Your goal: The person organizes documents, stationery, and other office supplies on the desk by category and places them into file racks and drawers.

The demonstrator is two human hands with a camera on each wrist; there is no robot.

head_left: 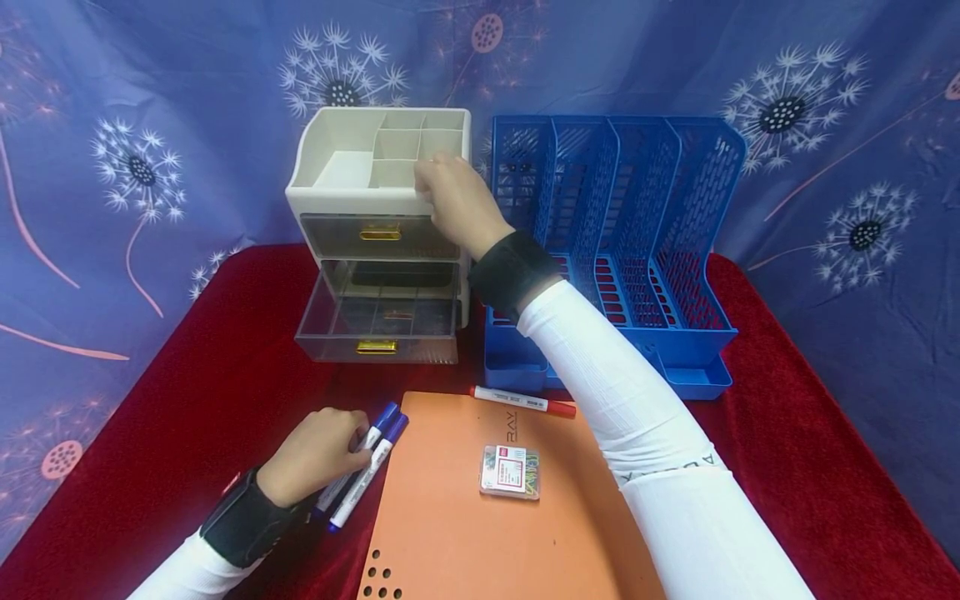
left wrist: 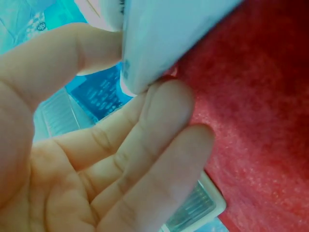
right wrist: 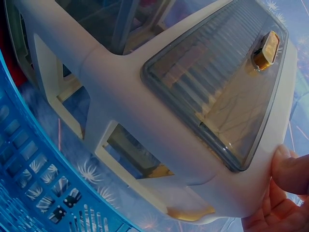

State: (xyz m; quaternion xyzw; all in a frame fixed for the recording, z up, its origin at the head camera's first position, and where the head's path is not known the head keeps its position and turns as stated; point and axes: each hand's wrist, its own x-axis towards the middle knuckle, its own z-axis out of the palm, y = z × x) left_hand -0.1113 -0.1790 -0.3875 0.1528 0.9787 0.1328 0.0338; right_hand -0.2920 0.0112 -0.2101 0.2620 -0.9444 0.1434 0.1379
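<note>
My right hand (head_left: 461, 204) grips the top front rim of a white desktop drawer organizer (head_left: 303, 200). In the right wrist view its thumb (right wrist: 291, 171) lies on the outside of the rim. The organizer's clear lower drawer (head_left: 337, 348) is pulled out, while the smoky upper drawer (head_left: 330, 237) is in. My left hand (head_left: 315, 457) pinches a white marker with a blue cap (head_left: 387, 415) at the table's left. A second blue-capped marker (head_left: 367, 478) lies alongside it. The left wrist view shows fingertips against a white barrel (left wrist: 154, 43).
A blue mesh file rack (head_left: 611, 337) stands right of the organizer, behind my right arm. On the red cloth (head_left: 217, 358) lies an orange board (head_left: 442, 533), carrying a red marker (head_left: 517, 400) and a small clear box of colored clips (head_left: 510, 472). A patterned curtain (head_left: 225, 83) hangs behind.
</note>
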